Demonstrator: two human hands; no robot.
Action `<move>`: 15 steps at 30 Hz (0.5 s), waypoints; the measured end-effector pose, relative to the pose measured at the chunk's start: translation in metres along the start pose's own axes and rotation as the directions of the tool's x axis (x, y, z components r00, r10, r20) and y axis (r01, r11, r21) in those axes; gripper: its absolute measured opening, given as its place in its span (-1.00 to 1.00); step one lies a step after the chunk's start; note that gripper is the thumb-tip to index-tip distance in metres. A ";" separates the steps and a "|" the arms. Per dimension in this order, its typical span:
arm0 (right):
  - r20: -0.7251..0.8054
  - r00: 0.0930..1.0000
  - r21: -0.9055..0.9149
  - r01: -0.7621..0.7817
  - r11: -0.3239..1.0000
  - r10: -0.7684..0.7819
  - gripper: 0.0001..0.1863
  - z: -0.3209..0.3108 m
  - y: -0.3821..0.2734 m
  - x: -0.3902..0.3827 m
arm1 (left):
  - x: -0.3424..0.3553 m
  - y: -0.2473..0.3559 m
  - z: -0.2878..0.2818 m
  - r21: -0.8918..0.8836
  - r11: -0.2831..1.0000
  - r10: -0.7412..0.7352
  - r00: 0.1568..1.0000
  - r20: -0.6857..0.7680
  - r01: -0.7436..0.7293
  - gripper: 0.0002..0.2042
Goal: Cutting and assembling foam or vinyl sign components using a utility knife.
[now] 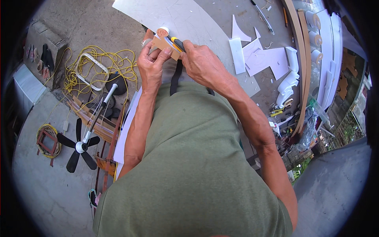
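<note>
Bare left hand: thumb and fingers pinching brown flat jagged-edged piece at near edge of pale grey flat board. Bare right hand: fingers wrapping slim yellow-and-black tool, same board edge. Thin white cut scraps: lying right of board. Dark slim pen: lying right of board, farther up. Tangled yellow cord: lying left of board, lower down.

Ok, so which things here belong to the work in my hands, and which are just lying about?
In hand:
Tan piece, in the left hand
Yellow-and-black tool, apparently a cutter, in the right hand

Apparently lying about:
White cut pieces, probably offcuts
Pen
Tangled yellow cord
Black five-bladed fan
</note>
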State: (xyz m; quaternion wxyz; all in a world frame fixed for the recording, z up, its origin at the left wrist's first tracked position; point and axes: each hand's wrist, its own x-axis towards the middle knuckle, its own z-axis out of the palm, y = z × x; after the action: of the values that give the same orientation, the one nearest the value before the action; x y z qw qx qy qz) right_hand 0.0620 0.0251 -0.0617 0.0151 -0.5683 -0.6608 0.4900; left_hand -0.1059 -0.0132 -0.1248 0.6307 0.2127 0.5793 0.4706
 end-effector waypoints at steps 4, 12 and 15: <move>0.033 0.999 0.021 0.006 1.000 -0.007 -0.75 -0.003 0.000 0.002 | -0.001 0.001 0.000 -0.005 1.000 0.005 1.000 -0.008 -0.005 -0.47; 0.022 0.999 -0.013 0.044 0.999 -0.044 -0.76 -0.001 0.003 0.002 | -0.002 0.001 0.000 -0.003 1.000 -0.003 1.000 -0.001 0.003 -0.47; 0.014 0.997 -0.038 0.073 0.997 -0.072 -0.77 0.000 0.007 0.001 | 0.000 0.003 0.000 0.008 1.000 0.006 1.000 0.007 -0.006 -0.47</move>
State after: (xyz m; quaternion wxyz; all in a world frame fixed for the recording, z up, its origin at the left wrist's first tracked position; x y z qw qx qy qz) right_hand 0.0666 0.0254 -0.0668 0.0176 -0.5410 -0.6904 0.4799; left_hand -0.1067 -0.0118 -0.1217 0.6305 0.2183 0.5783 0.4695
